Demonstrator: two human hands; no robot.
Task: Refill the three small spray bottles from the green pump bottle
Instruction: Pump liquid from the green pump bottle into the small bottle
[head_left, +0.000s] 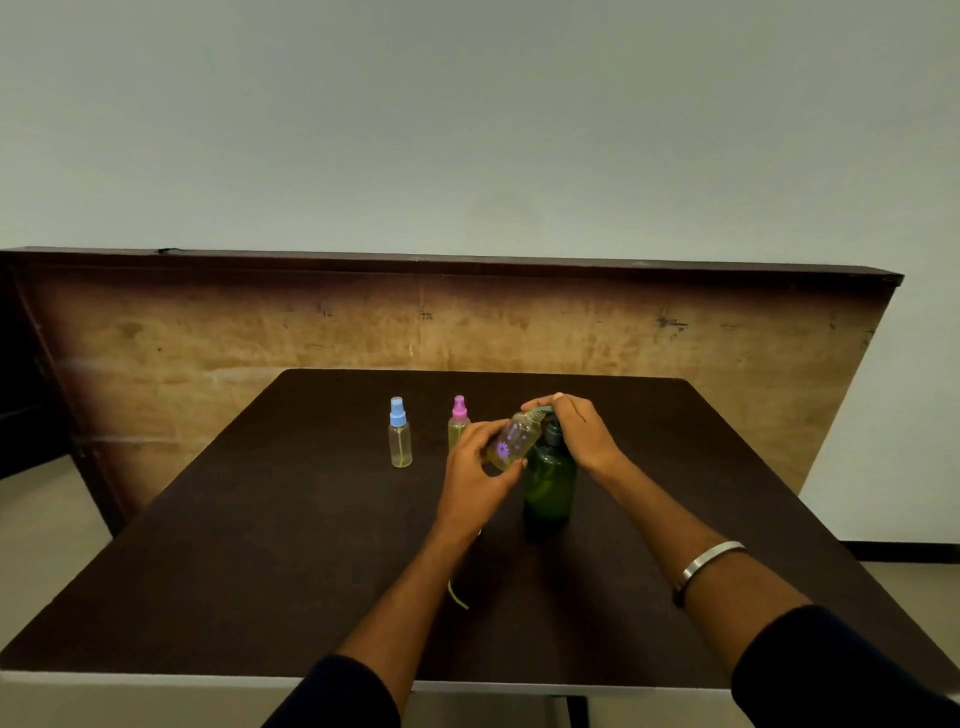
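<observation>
A dark brown table (260, 545) stands before a worn plywood panel (260, 338) and a plain grey wall (467, 130). At centre, the left hand (475, 478) grasps an uncapped bottle (511, 440) tilted toward the pump spout; the right hand (576, 431) presses on the green bottle (550, 483). At ten o'clock stand the blue-capped bottle (400, 434) and the pink-capped bottle (458, 421). A dip tube (457, 595) lies at seven o'clock.

Bare room: dark table (260, 545), plain wall (467, 130).
</observation>
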